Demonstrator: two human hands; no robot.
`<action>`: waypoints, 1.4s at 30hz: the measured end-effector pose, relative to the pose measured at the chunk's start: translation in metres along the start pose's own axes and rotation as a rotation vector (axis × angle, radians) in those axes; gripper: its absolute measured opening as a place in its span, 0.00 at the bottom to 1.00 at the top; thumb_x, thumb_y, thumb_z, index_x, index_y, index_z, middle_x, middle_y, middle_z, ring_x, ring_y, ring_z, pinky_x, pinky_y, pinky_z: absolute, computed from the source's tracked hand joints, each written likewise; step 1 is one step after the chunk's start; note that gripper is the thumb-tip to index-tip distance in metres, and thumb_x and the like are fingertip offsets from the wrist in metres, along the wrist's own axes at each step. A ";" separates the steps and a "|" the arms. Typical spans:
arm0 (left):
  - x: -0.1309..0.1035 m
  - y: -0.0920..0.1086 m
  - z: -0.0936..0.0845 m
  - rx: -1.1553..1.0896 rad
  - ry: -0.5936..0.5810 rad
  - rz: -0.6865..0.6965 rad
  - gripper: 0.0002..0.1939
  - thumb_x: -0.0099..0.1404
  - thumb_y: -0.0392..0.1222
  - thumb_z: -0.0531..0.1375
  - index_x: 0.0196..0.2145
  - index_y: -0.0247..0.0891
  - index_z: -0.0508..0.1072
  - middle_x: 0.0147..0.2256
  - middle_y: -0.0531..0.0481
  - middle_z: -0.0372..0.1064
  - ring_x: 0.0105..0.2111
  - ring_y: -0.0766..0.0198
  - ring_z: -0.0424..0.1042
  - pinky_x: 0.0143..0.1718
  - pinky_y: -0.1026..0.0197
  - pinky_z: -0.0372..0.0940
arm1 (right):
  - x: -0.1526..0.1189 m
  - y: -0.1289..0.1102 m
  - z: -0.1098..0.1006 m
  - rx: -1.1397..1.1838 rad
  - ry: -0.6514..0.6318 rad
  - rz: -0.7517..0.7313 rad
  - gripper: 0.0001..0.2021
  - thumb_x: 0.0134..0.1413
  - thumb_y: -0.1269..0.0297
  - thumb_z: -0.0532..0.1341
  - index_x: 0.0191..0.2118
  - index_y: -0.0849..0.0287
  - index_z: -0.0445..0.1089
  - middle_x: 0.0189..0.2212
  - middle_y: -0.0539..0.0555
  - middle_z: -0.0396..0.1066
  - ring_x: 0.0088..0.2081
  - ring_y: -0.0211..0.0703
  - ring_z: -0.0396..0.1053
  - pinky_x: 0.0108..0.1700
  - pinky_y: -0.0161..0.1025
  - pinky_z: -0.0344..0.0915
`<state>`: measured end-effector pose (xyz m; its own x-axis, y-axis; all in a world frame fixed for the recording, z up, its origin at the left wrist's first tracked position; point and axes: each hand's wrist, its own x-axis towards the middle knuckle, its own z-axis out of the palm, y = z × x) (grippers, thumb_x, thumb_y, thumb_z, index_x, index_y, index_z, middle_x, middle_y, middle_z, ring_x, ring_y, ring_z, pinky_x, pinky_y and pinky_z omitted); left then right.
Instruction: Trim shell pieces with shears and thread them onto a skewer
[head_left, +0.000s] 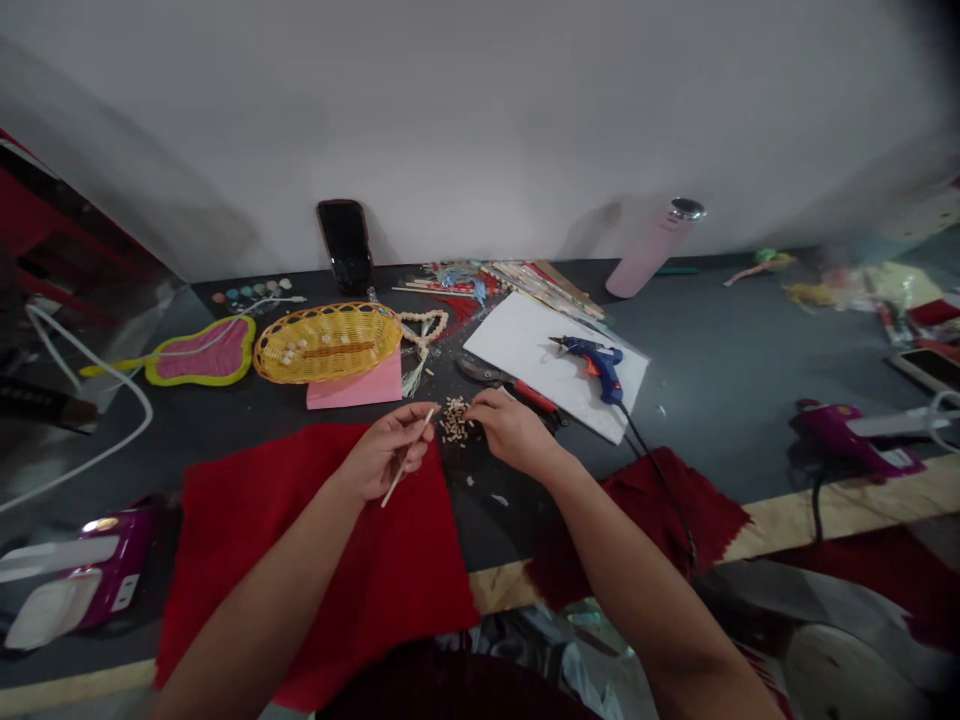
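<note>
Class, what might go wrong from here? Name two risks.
The right hand is at the edge of a loose pile of small pale pieces and might scatter them. The cord of the glue gun runs near the right forearm; a snag could pull the glue gun off the white board.

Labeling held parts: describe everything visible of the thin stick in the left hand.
The thin stick is pale, straight and wooden-looking; no separate parts show. The left hand holds it slantwise over the red cloth, far end near the small pile of pieces, near end toward the wearer.
</note>
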<state>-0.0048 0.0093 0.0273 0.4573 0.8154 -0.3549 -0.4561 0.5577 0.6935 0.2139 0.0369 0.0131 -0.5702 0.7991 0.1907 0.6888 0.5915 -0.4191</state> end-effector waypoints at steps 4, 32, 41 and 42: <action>-0.002 0.002 0.000 0.026 0.031 -0.011 0.14 0.57 0.36 0.60 0.42 0.36 0.67 0.27 0.52 0.63 0.16 0.78 0.56 0.13 0.75 0.49 | -0.002 0.006 -0.011 0.052 0.044 0.035 0.12 0.56 0.74 0.50 0.42 0.58 0.68 0.41 0.56 0.65 0.42 0.41 0.64 0.44 0.36 0.61; -0.002 -0.003 0.002 0.107 0.045 0.009 0.16 0.56 0.38 0.61 0.43 0.37 0.66 0.27 0.52 0.65 0.16 0.76 0.60 0.13 0.74 0.53 | -0.001 -0.003 -0.021 -0.145 -0.045 0.200 0.08 0.57 0.65 0.53 0.37 0.53 0.69 0.36 0.51 0.69 0.38 0.39 0.67 0.34 0.32 0.59; -0.002 -0.006 0.003 0.161 0.039 0.013 0.15 0.56 0.40 0.61 0.42 0.35 0.67 0.27 0.51 0.65 0.16 0.77 0.58 0.13 0.73 0.49 | 0.000 -0.009 -0.017 -0.167 -0.030 0.227 0.08 0.58 0.64 0.51 0.35 0.55 0.67 0.35 0.53 0.68 0.34 0.39 0.67 0.29 0.33 0.57; -0.001 -0.007 0.003 0.163 0.037 0.008 0.15 0.56 0.40 0.61 0.42 0.35 0.67 0.27 0.51 0.65 0.15 0.78 0.57 0.13 0.74 0.47 | 0.001 -0.010 -0.018 -0.090 0.008 0.189 0.08 0.59 0.65 0.51 0.35 0.56 0.66 0.35 0.53 0.68 0.35 0.39 0.67 0.32 0.33 0.59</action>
<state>0.0001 0.0040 0.0253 0.4243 0.8267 -0.3695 -0.3285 0.5208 0.7879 0.2141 0.0335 0.0334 -0.4237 0.8973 0.1235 0.8204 0.4380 -0.3676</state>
